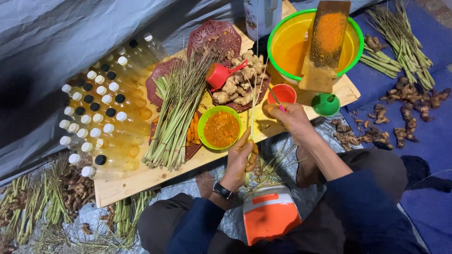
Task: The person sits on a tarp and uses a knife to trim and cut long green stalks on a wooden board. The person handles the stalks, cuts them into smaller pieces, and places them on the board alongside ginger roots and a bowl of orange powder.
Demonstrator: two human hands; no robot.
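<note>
Left hand (241, 157), lower centre of frame: fingers (245, 141) curled round a lemongrass stalk (253, 110), thumb pressed against it, stalk held upright and running up past the yellow-green bowl. Watch (222, 190) on that wrist, dark blue sleeve below.

Right hand (288, 117), just right of centre: fingers pinched on a thin knife with a pink handle (278, 102), blade angled toward the stalk; whether blade touched stalk, impossible to tell.

Directly below the hands, an orange-and-white container (269, 217) between the knees, with trimmed leaf scraps (269, 171) just above it.

Just left of the left hand, a green bowl of orange paste (221, 128). Beside that, a lemongrass bundle (176, 117) laid across dark red plates. Above, a ginger pile (240, 82) with a red scoop (220, 75) resting on it. Near the right hand, a small red cup (283, 93) and a green funnel (326, 104). Upper right, a large basin (287, 42), yellow inside with green rim, with a grater board (327, 40) stained orange leaning in it.

All set on a wooden surface (141, 181). At the left, rows of capped bottles (101, 120) filled with yellow liquid. Far right, on blue cloth, more lemongrass (405, 42) and dark roots (409, 108).
</note>
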